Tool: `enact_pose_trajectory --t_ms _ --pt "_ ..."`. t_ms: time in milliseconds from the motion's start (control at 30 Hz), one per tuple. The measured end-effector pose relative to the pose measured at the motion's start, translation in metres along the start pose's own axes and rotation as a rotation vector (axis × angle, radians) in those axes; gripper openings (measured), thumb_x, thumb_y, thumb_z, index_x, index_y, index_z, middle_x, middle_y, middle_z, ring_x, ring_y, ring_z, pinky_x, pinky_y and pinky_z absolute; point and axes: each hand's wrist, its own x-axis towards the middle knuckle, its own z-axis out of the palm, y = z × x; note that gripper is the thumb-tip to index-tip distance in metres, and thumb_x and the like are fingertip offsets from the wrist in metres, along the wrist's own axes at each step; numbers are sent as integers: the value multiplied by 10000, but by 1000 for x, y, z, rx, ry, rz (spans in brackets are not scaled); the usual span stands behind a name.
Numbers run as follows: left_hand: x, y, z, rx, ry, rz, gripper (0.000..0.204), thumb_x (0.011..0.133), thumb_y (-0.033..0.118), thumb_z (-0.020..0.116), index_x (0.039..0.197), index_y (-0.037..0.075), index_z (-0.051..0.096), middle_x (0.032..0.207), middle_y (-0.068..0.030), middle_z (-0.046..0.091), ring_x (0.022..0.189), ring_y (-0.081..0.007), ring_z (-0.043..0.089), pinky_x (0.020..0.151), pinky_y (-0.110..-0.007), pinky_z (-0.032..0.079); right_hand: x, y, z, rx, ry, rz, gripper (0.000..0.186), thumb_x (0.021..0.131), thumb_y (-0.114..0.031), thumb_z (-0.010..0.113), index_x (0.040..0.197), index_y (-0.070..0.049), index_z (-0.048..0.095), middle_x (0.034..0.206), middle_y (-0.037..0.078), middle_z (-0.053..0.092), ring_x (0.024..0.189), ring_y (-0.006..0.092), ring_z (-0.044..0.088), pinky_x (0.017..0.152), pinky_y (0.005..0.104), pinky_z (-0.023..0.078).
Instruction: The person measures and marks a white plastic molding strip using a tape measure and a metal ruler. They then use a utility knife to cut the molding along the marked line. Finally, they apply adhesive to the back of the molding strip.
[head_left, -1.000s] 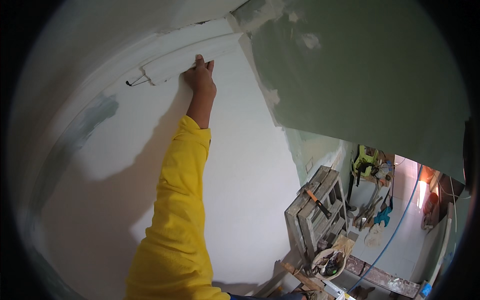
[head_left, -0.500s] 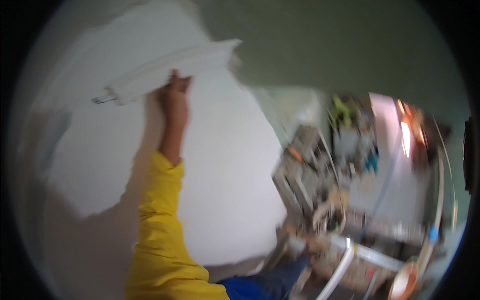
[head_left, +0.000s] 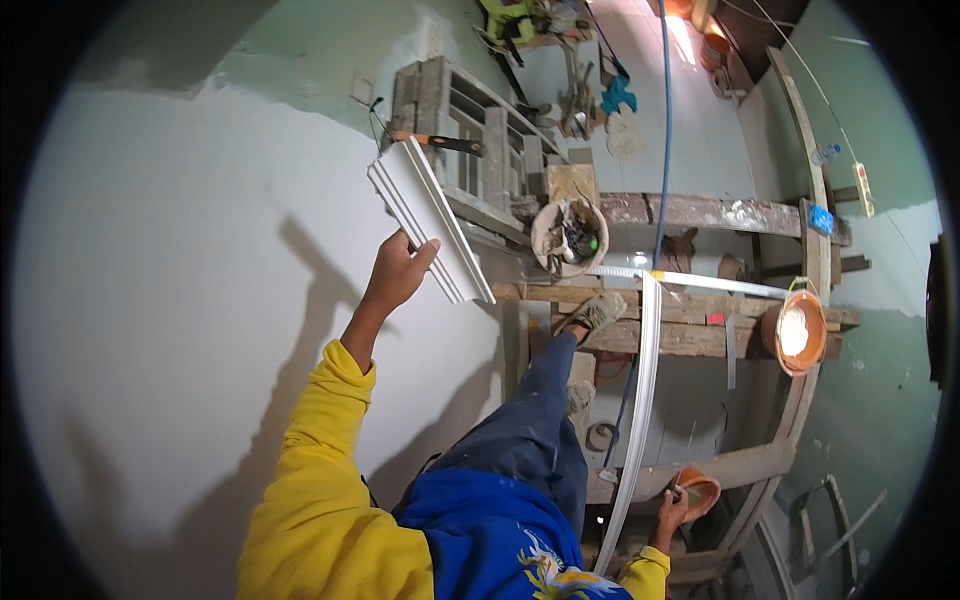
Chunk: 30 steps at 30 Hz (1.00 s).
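Observation:
My left hand (head_left: 400, 270) is closed around a short white grooved strip of moulding (head_left: 420, 215), its thumb across the face and its fingers behind. The strip is tilted and held in front of the white-coated wall (head_left: 180, 240); whether it touches the wall I cannot tell. At the lower right, my right hand (head_left: 674, 508) grips the rim of a small orange bucket (head_left: 700, 490) with a little pale stuff inside. Part of that hand is hidden by the bucket.
Wooden scaffold planks (head_left: 660, 325) lie under my feet. A long white bar (head_left: 642, 400) crosses close to my right side. A larger orange bucket (head_left: 797, 335) with white paste, a dirty tool bucket (head_left: 568, 237), an orange-and-black handled tool (head_left: 445, 142) and a stepladder (head_left: 470, 150) are around. A blue hose (head_left: 664, 120) hangs down.
The view has swung down and to the right. My left hand has brought the moulding strip from high on the wall toward the stepladder. My right hand and its bucket have come into view.

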Motion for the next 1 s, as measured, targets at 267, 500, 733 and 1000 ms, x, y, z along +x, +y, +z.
enact_pose_trajectory --t_ms 267,500,733,1000 --pt "96 -81 -16 15 166 -113 317 915 156 733 1158 -40 680 972 -148 749 865 -213 715 813 -396 576 3 -33 18 35 -55 -31 263 973 -144 711 1185 5 673 995 118 692 914 260 651 890 407 536" --pt "244 -144 -69 218 207 -212 412 892 90 751 1280 -33 689 1138 -193 779 1035 -295 756 922 -411 587 48 -74 29 49 -133 -111 294 995 -172 681 1206 29 648 1008 124 660 945 241 608 910 375 507" --pt "315 -216 -85 492 209 -242 466 902 173 796 1321 -7 700 1234 -195 767 1150 -325 725 989 -428 567 75 -118 52 7 -202 -60 274 1017 -152 663 1220 31 649 998 133 680 932 235 632 893 374 518" --pt "296 -208 -74 740 457 -141 509 949 241 730 1432 110 636 1286 -177 753 1219 -368 706 1052 -442 546 61 -103 66 12 -252 -24 347 1009 -167 684 1282 46 674 1095 195 740 997 283 701 941 396 543"
